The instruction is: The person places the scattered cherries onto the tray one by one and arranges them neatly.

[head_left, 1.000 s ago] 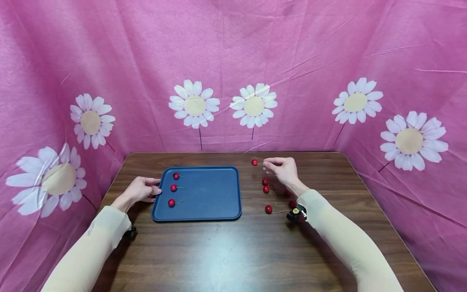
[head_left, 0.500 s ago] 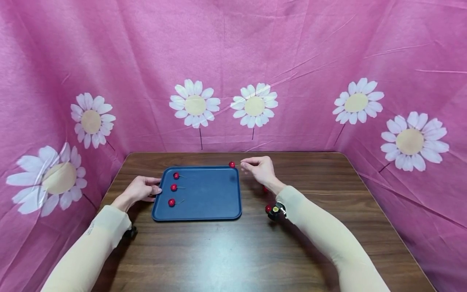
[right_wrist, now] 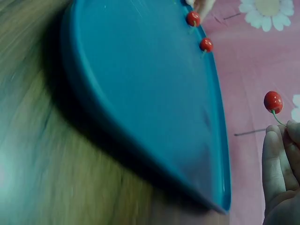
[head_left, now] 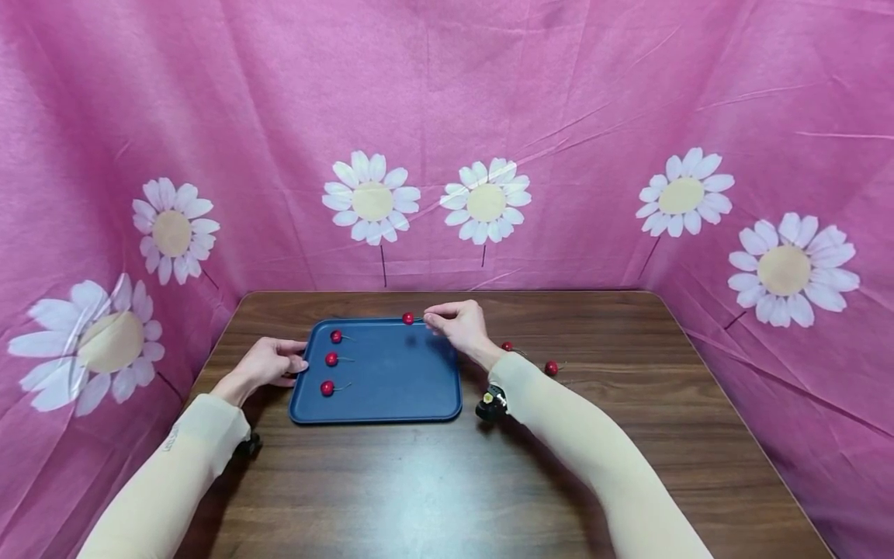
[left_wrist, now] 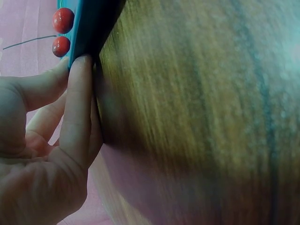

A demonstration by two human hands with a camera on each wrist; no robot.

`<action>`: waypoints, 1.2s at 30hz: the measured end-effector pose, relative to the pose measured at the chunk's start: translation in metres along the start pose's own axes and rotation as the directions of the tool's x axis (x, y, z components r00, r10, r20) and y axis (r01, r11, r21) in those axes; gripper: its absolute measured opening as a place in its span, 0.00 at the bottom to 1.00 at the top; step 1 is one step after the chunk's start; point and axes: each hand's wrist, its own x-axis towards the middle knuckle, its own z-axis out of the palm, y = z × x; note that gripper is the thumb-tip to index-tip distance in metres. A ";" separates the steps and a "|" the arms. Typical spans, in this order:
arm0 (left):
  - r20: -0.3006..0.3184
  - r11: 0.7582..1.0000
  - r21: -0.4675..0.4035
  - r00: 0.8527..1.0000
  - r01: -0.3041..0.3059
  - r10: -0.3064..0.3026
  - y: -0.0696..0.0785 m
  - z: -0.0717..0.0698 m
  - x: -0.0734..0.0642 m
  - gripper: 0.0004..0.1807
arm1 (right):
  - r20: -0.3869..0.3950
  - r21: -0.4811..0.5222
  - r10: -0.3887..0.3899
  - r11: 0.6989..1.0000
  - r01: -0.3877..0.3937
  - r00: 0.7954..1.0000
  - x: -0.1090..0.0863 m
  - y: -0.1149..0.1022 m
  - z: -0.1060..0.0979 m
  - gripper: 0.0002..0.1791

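Note:
A blue tray point(head_left: 394, 384) lies on the wooden table, and three red cherries with stems form a column near its left side: a far cherry point(head_left: 337, 336), a middle cherry point(head_left: 331, 359) and a near cherry point(head_left: 327, 388). My left hand point(head_left: 268, 363) pinches the tray's left edge, thumb at the rim and a finger against the outer side, as the left wrist view shows. Above the tray's far edge, a cherry point(head_left: 408, 318) hangs in the air. My right hand point(head_left: 457, 324) pinches it by the stem between thumb and fingers.
Right of the tray, a cherry point(head_left: 507, 346) and another cherry point(head_left: 552, 368) lie on the table point(head_left: 349, 489); my right forearm hides the spot where others lay. A pink curtain point(head_left: 587, 116) printed with daisies surrounds the table's back and sides.
My right hand has carried the cherry leftward from beyond the tray's right side to above its far edge. My left hand and the tray look unmoved.

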 end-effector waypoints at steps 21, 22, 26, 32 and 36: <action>0.002 1.000 -0.006 1.000 0.001 -0.001 0.000 -0.002 -0.001 0.35 | 0.089 -0.186 0.058 0.982 -0.041 0.994 0.007 0.001 0.072 0.04; 0.004 1.000 -0.007 1.000 0.001 -0.001 -0.001 -0.001 0.000 0.36 | 0.086 -0.194 0.065 0.980 -0.047 0.994 0.007 0.002 0.074 0.04; 0.007 1.000 -0.010 1.000 0.005 -0.005 -0.002 -0.001 0.002 0.36 | 0.077 -0.220 0.077 0.974 -0.058 0.994 0.007 0.005 0.080 0.03; 0.008 1.000 -0.015 1.000 0.001 -0.001 -0.002 0.000 0.002 0.36 | 0.095 -0.255 0.087 0.965 -0.061 0.992 0.011 0.014 0.086 0.04; 0.013 1.000 -0.021 1.000 -0.002 0.002 -0.002 0.001 0.002 0.36 | 0.111 -0.271 0.093 0.961 -0.060 0.990 0.016 0.023 0.088 0.04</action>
